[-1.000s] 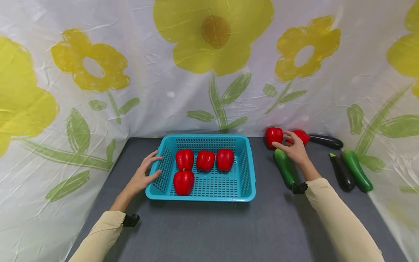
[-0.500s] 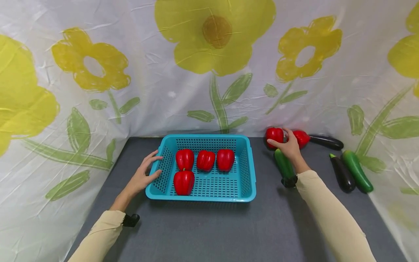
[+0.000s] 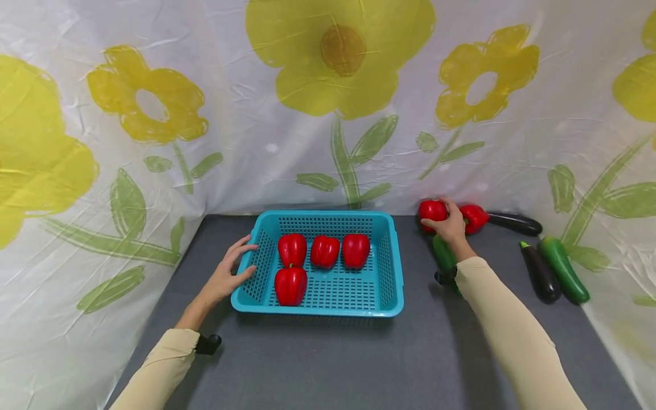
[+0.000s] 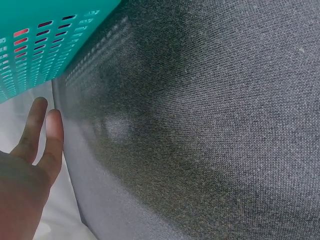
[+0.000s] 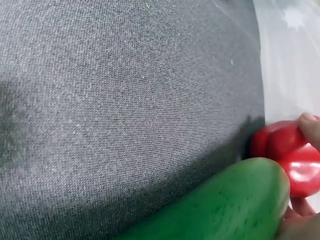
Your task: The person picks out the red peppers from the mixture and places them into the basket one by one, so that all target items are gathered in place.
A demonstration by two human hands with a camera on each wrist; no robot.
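My right hand (image 3: 451, 225) has its thumb and fingers around a red pepper (image 3: 433, 212) at the back right of the table. In the right wrist view the thumb lies on one side of that pepper (image 5: 287, 145) and fingers on the other, with a green zucchini (image 5: 230, 205) in front. My left hand (image 3: 224, 279) rests at the left rim of the blue basket (image 3: 320, 311), fingers spread and loosely bent. Several red peppers (image 3: 290, 286) lie in the basket. The left wrist view shows two fingers of the left hand (image 4: 37, 155) beside the basket wall (image 4: 45, 55).
Right of my right hand lie another red pepper (image 3: 474, 218) and a dark eggplant (image 3: 515, 223). A second eggplant (image 3: 541, 274) and a second zucchini (image 3: 564, 270) lie at the right edge. A flowered sheet (image 3: 246, 142) hangs behind the table.
My right hand has moved left from between the two back peppers and closed around the left one. The left hand holds its place by the basket.
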